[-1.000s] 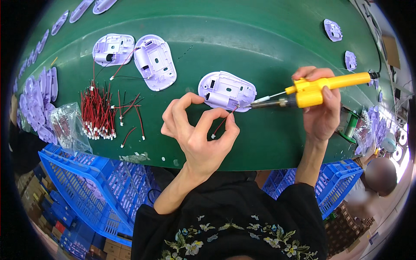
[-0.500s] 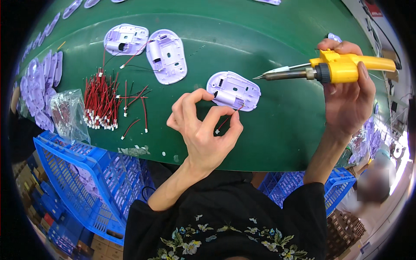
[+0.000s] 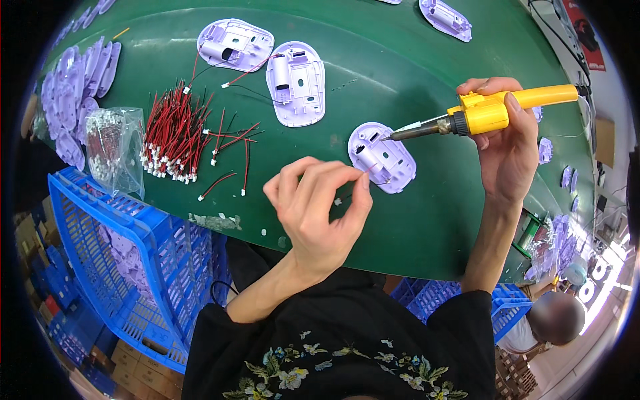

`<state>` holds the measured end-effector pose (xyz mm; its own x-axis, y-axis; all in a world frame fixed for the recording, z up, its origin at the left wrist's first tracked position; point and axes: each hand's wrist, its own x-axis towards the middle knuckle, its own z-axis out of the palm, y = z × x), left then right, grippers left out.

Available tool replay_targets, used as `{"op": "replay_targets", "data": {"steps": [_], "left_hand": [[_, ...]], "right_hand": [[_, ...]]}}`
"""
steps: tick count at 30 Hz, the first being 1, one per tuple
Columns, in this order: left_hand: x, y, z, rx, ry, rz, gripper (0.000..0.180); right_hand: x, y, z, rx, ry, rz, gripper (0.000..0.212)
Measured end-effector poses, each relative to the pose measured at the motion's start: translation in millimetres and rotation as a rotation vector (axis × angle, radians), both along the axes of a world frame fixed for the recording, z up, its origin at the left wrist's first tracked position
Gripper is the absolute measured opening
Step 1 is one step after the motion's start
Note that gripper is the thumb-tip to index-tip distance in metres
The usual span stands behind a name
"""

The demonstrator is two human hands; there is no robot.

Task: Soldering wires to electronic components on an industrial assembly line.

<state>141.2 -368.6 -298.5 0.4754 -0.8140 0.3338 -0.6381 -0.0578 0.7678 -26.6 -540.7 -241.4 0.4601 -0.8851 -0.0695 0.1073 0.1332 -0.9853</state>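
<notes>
My right hand [image 3: 507, 157] grips a yellow soldering iron [image 3: 487, 119] by its pistol-like body. Its metal tip points left and reaches over the upper part of a pale purple mouse-shaped plastic shell [image 3: 399, 163]. The shell lies with its inside up, showing ribs, slots and a cylindrical housing. At the shell's lower left, my left hand [image 3: 310, 217] pinches a thin wire between thumb and forefinger. A small white connector [image 3: 339, 201] shows through the gap under those fingers. Most of the wire is hidden by the hand.
Two wired shells [image 3: 237, 43] [image 3: 297, 83] lie farther left, near a pile of red-black wires [image 3: 175, 137]. A clear bag [image 3: 115, 150] and stacked shells [image 3: 67, 100] stand left. A blue crate [image 3: 110, 267] sits below the table edge. Another shell [image 3: 445, 19] lies at the far side.
The soldering iron's tip has come down left onto the shell's area. The shell has turned and sits slightly farther right in view. My left hand keeps its pinch; the view has shifted.
</notes>
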Motion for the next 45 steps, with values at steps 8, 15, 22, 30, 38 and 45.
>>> {"op": "replay_targets", "data": {"steps": [8,15,22,30,38,45], "left_hand": [[16.3,-11.6,-12.9,0.0,-0.003,0.021,0.017],[18.7,-13.1,-14.1,-0.007,0.016,0.003,0.016],[19.2,-14.2,-14.9,0.012,0.021,0.004,0.016],[19.5,-14.4,-15.7,-0.001,0.028,0.007,0.015],[19.6,-14.0,-15.5,-0.004,0.033,0.011,0.015],[19.9,-14.1,-14.8,0.013,0.034,0.005,0.015]], "right_hand": [[13.2,5.1,-11.6,0.041,0.079,-0.034,0.029],[15.0,2.9,-22.7,0.071,0.06,-0.015,0.028],[16.5,4.4,-22.8,0.073,0.051,-0.001,0.029],[15.4,5.8,-19.6,0.079,0.029,-0.012,0.03],[14.6,4.2,-25.5,0.061,0.049,-0.026,0.029],[17.3,4.7,-27.6,0.053,0.065,-0.021,0.029]]}}
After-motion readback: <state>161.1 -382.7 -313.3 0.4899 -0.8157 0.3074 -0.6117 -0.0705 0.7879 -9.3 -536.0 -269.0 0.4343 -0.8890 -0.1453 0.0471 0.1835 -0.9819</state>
